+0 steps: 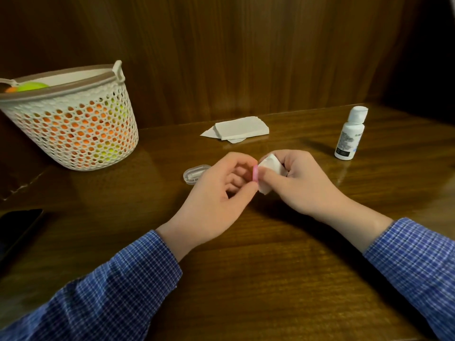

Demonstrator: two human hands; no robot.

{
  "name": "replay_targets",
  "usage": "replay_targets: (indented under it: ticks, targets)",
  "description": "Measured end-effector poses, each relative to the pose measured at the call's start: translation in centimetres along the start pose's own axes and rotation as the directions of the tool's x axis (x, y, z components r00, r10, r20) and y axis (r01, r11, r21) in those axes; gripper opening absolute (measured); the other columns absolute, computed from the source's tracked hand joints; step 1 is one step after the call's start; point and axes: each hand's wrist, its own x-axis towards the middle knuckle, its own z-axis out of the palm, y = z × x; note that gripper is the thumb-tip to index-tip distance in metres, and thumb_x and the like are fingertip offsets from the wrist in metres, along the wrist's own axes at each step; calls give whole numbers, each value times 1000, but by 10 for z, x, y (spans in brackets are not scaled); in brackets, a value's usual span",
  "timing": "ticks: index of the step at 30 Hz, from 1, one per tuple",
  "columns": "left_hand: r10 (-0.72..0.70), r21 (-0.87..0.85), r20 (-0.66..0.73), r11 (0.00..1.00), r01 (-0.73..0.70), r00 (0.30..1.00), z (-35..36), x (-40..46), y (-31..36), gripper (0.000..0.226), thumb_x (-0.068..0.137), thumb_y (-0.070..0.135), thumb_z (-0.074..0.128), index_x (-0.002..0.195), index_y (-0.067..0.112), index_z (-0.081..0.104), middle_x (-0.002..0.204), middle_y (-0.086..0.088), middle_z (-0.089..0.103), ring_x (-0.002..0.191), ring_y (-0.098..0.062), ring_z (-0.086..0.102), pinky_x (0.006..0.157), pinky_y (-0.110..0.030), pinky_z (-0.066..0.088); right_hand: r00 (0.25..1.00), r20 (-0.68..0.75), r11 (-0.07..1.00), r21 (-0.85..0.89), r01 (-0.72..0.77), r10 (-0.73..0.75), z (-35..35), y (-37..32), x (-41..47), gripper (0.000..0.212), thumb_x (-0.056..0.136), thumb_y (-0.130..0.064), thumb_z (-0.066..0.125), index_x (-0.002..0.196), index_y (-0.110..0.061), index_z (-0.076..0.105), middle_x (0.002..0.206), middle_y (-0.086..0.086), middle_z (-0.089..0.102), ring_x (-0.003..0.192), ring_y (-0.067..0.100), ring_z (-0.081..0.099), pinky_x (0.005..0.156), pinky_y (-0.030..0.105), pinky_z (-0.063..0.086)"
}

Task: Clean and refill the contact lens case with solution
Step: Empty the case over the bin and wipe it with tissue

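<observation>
- Nearest the camera, closer than the bottle, two forearms in blue checked sleeves [118,286] reach in over the wooden table [258,279].
- Left of the bottle and nearer, the left hand [216,193] pinches a small pink piece [256,174] edge-on between thumb and fingertips. Looks like part of the lens case, maybe a cap, can't say for sure.
- Right hand [302,183], between that and the bottle, has its fingers curled round a folded white tissue [270,172], pressing it against the pink piece. Wiping step, I'd guess.
- Handling: that pink bit looks light, hard and slick, so it could easily pop out of a pinch. Rim grip seems the way to go. Tissue is soft and would tear if wet.
- Further left of the bottle, partly behind the left hand, a clear oval case [194,174] lies on the table.
- White bottle [349,134] stands upright, cap on. Label has dark print, too blurry to read, no brand visible.
- Left of the bottle and further back, a stack of tissues [240,129].
- Way left of the bottle, a perforated basket [81,124] with orange and green stuff inside.
</observation>
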Motion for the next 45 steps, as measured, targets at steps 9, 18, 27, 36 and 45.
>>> replay_targets:
  ticks: [9, 18, 27, 36, 45]
  targets:
    - [-41, 31, 11, 999, 40, 999, 1, 0, 5, 20, 100, 18, 62, 119, 24, 66, 90, 8, 72, 86, -7, 72, 80, -26, 62, 988, -127, 986, -152, 70, -90, 6, 1, -7, 11, 91, -37, 72, 86, -28, 73, 75, -12, 69, 80, 7, 64, 65, 20, 52]
    - [-124, 35, 154, 992, 120, 980, -3, -2, 6, 24, 108, 34, 41, 101, 34, 64, 77, 20, 62, 71, 1, 58, 67, -13, 50, 920, -37, 888, -277, 366, -391, 2, -1, -7, 7, 92, -10, 72, 97, -12, 77, 87, -2, 69, 81, 11, 62, 69, 14, 46]
    - [-110, -36, 27, 993, 111, 994, 1, 1, 2, 13, 105, 38, 46, 108, 36, 59, 85, 10, 65, 77, -5, 63, 71, -27, 54, 990, -84, 991, -83, 106, -113, 3, -6, -5, 9, 93, -27, 72, 85, -22, 73, 74, -7, 70, 79, 10, 65, 62, 17, 52]
    - [-7, -40, 12, 999, 7, 1000, 3, 1, 1, 20, 104, 17, 55, 122, 22, 61, 92, 11, 73, 84, -6, 71, 77, -19, 57, 990, -130, 994, -103, 42, -55, 8, -8, -8, 19, 95, -32, 70, 80, -22, 73, 69, -5, 67, 70, 9, 60, 57, 15, 45]
    - [-155, -139, 169, 974, 180, 973, -3, 4, 2, 28, 109, 29, 39, 101, 26, 66, 79, 5, 70, 73, -12, 62, 74, -31, 54, 946, -230, 948, -272, 163, -229, 9, -8, -10, 13, 88, -34, 74, 86, -21, 73, 77, -14, 66, 87, 5, 60, 70, 9, 46]
